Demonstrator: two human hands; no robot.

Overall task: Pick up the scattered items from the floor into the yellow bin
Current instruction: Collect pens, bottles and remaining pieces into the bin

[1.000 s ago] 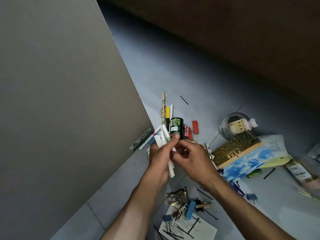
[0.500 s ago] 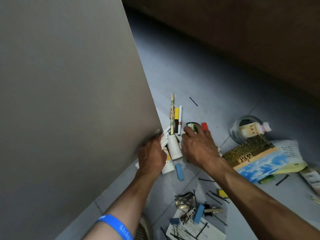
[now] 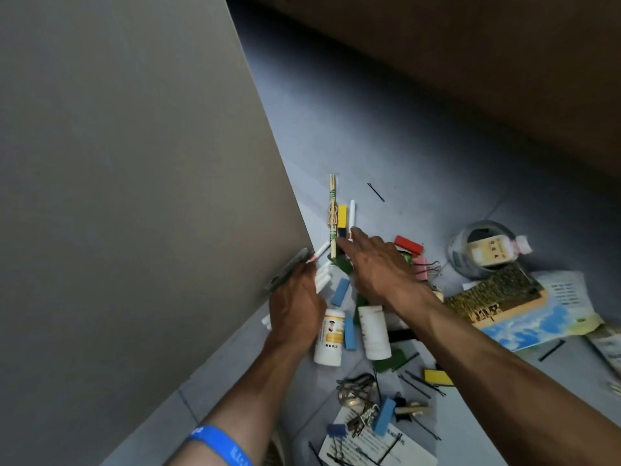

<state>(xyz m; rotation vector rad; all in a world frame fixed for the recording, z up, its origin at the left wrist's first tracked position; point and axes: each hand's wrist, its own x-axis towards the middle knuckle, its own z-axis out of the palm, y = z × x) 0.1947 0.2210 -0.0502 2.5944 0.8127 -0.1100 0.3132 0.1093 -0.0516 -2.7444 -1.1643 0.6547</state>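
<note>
Panel (image 3: 134, 196): large grey surface filling the left side, its lower edge meeting the floor (image 3: 420, 146).
Wristband (image 3: 221, 443): blue, on the left forearm at the bottom edge.
Left hand (image 3: 295, 307): back up, just beside the panel edge, fingers curled round a bundle of white pens (image 3: 88, 279); 1 pen tip with a pink band pokes out past the knuckles.
Bottle (image 3: 331, 338): white with a yellow label, lying on the floor, touching the left wrist side.
Blue blocks (image 3: 340, 291): 1 between the 2 hands, another beside the bottle.
Chopsticks (image 3: 332, 216): wrapped pair lying lengthwise, next to a yellow strip and a white marker (image 3: 352, 213).
Right hand (image 3: 376, 264): fingers stretched out and spread, tips at the lower end of the marker; holds nothing visible.
Second bottle (image 3: 373, 331): white, lying under the right wrist.
Red block (image 3: 408, 245): just right of the right hand, above a pink clip (image 3: 421, 269).
Keys (image 3: 356, 395): near bottom centre, among black hairpins and paper.
Jar (image 3: 484, 248): clear, on its side, a small bottle inside.
Books (image 3: 504, 304): stacked at right.
Yellow bin: not in view.
</note>
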